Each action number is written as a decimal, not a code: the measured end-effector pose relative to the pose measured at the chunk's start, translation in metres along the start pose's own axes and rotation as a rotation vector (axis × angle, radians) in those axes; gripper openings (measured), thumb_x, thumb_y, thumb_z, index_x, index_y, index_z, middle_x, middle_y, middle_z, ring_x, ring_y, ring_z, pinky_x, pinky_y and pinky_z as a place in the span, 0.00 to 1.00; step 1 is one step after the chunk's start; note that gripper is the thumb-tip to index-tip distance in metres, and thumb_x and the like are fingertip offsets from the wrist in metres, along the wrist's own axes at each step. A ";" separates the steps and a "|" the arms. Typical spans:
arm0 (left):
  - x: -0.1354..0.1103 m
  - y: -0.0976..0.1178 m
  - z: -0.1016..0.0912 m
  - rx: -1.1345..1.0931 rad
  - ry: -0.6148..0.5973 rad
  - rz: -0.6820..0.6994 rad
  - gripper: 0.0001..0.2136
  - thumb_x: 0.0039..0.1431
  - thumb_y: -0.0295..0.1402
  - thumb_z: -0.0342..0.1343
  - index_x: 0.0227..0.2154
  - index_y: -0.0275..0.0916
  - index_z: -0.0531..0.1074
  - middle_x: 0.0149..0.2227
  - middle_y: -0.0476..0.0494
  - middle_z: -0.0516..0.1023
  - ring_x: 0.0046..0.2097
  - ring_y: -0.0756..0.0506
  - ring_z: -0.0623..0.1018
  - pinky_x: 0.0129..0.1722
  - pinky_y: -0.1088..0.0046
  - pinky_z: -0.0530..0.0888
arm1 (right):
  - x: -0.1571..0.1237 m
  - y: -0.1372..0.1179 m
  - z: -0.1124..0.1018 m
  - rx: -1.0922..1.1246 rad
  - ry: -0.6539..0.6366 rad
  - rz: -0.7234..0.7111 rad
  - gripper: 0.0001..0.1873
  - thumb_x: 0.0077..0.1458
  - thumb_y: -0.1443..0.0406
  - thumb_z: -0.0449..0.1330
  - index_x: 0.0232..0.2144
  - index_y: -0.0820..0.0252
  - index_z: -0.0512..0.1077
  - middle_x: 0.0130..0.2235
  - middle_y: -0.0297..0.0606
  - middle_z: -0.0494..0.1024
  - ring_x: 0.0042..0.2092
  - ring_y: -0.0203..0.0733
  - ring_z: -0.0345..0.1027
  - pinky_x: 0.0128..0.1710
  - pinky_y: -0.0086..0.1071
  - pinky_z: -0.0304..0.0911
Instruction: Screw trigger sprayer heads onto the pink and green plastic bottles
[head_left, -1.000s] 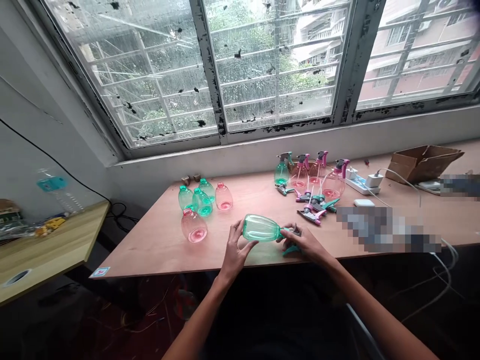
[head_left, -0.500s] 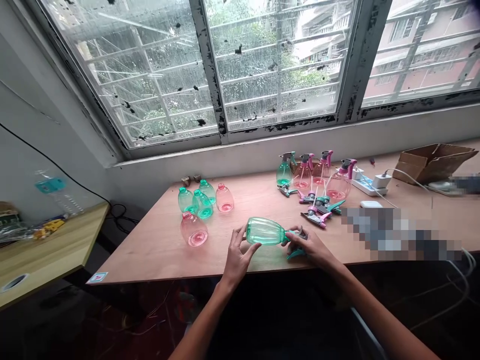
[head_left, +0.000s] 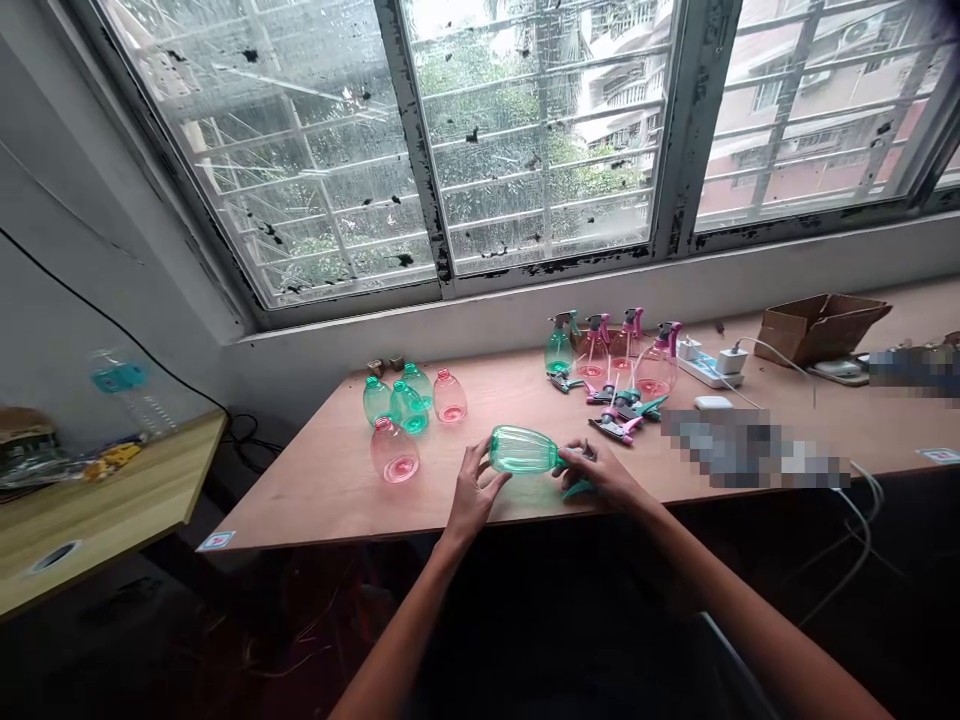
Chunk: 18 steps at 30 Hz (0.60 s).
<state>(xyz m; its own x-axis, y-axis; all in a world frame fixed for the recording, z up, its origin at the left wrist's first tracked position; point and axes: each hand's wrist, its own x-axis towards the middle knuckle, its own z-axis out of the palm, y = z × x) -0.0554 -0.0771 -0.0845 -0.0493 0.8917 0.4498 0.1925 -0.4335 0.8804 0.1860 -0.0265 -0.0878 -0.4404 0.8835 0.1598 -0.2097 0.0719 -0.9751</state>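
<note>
A clear green plastic bottle (head_left: 523, 449) lies on its side just above the front of the wooden table (head_left: 322, 480). My left hand (head_left: 472, 491) grips its wide bottom end with the fingers curled round it. My right hand (head_left: 600, 474) is closed on the green spray head (head_left: 579, 487) at the bottle's neck. Several empty green and pink bottles (head_left: 405, 410) lie in a cluster to the left of my hands.
Assembled spray bottles (head_left: 600, 345) stand near the window wall, with several loose spray heads (head_left: 619, 410) before them. A power strip (head_left: 705, 368) with cables, a white case (head_left: 712, 403) and a cardboard box (head_left: 817, 325) sit to the right. A second table (head_left: 97, 510) stands at the left.
My hands and the green bottle have stayed together at the table's front; the camera has shifted a little, so the whole scene sits slightly differently. The grip has not changed.
</note>
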 end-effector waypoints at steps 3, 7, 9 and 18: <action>0.000 0.000 0.000 -0.027 -0.003 0.005 0.23 0.55 0.33 0.63 0.53 0.44 0.65 0.58 0.40 0.68 0.60 0.40 0.70 0.61 0.55 0.67 | 0.001 0.001 -0.001 -0.013 0.004 -0.002 0.22 0.51 0.49 0.66 0.35 0.60 0.69 0.30 0.38 0.82 0.26 0.40 0.75 0.27 0.32 0.69; -0.003 0.001 0.002 -0.075 -0.020 -0.023 0.20 0.57 0.35 0.62 0.51 0.43 0.62 0.56 0.38 0.71 0.56 0.41 0.75 0.56 0.55 0.72 | 0.002 0.004 -0.002 -0.014 -0.011 0.003 0.22 0.50 0.50 0.67 0.37 0.60 0.68 0.30 0.38 0.81 0.27 0.41 0.75 0.28 0.34 0.71; -0.003 0.003 0.003 -0.081 -0.008 -0.036 0.18 0.59 0.36 0.60 0.49 0.43 0.62 0.56 0.38 0.71 0.54 0.42 0.77 0.55 0.56 0.73 | 0.002 0.004 -0.002 -0.018 -0.023 -0.006 0.22 0.51 0.51 0.67 0.38 0.60 0.68 0.30 0.38 0.81 0.27 0.42 0.75 0.28 0.35 0.71; -0.003 0.010 0.000 0.004 0.008 -0.016 0.23 0.56 0.36 0.63 0.54 0.47 0.67 0.57 0.43 0.66 0.58 0.39 0.72 0.58 0.58 0.71 | 0.004 0.004 -0.003 -0.045 -0.010 -0.006 0.21 0.51 0.50 0.66 0.38 0.59 0.69 0.30 0.36 0.81 0.27 0.42 0.75 0.28 0.35 0.71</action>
<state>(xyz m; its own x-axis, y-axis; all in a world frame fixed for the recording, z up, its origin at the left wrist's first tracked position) -0.0537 -0.0841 -0.0768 -0.0606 0.8976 0.4367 0.1957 -0.4183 0.8870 0.1858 -0.0219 -0.0918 -0.4477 0.8784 0.1671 -0.1726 0.0984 -0.9801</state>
